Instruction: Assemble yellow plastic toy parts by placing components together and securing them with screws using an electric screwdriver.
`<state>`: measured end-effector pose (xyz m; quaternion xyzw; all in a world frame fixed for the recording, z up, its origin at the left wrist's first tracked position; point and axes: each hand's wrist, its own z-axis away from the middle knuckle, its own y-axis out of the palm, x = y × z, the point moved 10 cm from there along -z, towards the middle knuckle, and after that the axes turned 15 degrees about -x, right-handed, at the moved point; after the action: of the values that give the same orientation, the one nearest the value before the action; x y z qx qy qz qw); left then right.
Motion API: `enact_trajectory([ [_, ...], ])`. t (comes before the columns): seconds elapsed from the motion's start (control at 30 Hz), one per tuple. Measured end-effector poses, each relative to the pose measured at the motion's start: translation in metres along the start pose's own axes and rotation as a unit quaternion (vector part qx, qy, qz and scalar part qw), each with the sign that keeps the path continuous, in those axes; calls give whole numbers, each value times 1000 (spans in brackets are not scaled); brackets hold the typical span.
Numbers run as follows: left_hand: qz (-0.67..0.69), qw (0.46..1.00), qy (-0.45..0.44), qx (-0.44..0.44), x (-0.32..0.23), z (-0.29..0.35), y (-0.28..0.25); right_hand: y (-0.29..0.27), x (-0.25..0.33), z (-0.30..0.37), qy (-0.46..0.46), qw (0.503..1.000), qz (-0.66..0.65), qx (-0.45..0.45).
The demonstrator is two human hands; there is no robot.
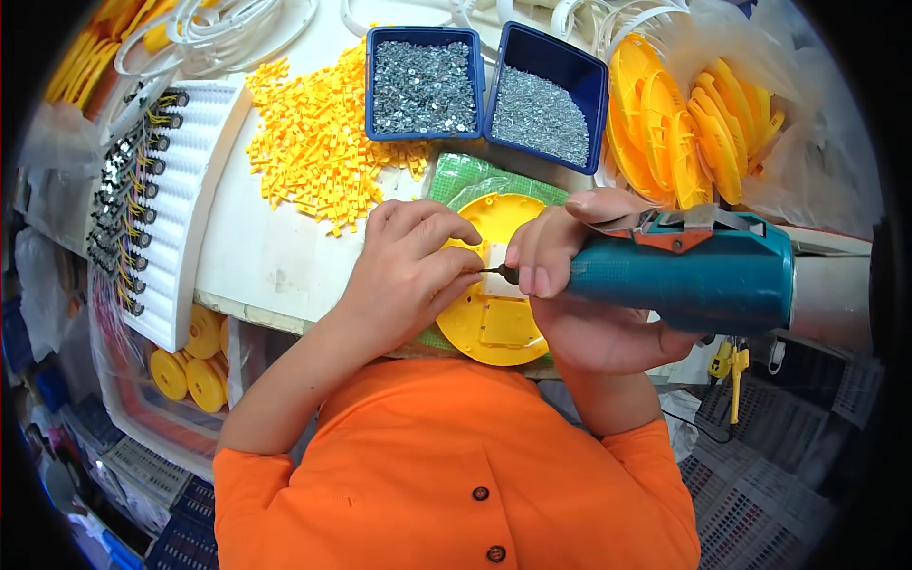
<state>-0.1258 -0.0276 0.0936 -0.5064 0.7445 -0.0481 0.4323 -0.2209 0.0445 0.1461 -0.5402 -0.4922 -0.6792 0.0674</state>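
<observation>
r hand (603, 328) wrapped rnd teal driver (689, 280), long axis l-r, bit (490, 271) aimed left. l hand (404, 261) nearer the tip, thumb + index abt together there; can't tell if gripping anything. yellow disc housing (461, 328) btwn/below both, on green mat (527, 187).

Your white table (256, 252) carries two blue bins (425, 136), a heap of small yellow pieces (313, 142) and a green mat (454, 179).

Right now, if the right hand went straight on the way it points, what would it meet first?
Likely the left hand, its fingertips by the driver bit; depth is unclear, so perhaps the yellow disc beneath.
</observation>
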Motion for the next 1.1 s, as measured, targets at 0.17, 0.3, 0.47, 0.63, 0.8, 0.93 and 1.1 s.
enact_trajectory([
  [0.17, 14, 1000, -12, -5, 3, 2, -1, -2, 1, -1, -11, 1000, 16, 11],
  [0.3, 38, 999, -29, 6, 5, 4, 0, -1, -3, 2, 30, 997, -52, 49],
  [0.47, 48, 997, -27, 45, 7, 7, 6, -5, -9, 4, 16, 997, -46, 61],
  [0.63, -61, 992, -93, 64, 23, 12, 10, -12, -17, -1, -42, 996, -24, 68],
  [0.8, -74, 988, -119, 64, 24, 16, 11, -16, -26, -6, -59, 995, -39, 67],
  [0.93, -69, 988, -124, 60, 24, 15, 12, -17, -28, -7, -57, 996, -34, 66],
  [1.1, -66, 988, -128, 62, 24, 16, 12, -9, -27, -7, -76, 994, 3, 80],
])
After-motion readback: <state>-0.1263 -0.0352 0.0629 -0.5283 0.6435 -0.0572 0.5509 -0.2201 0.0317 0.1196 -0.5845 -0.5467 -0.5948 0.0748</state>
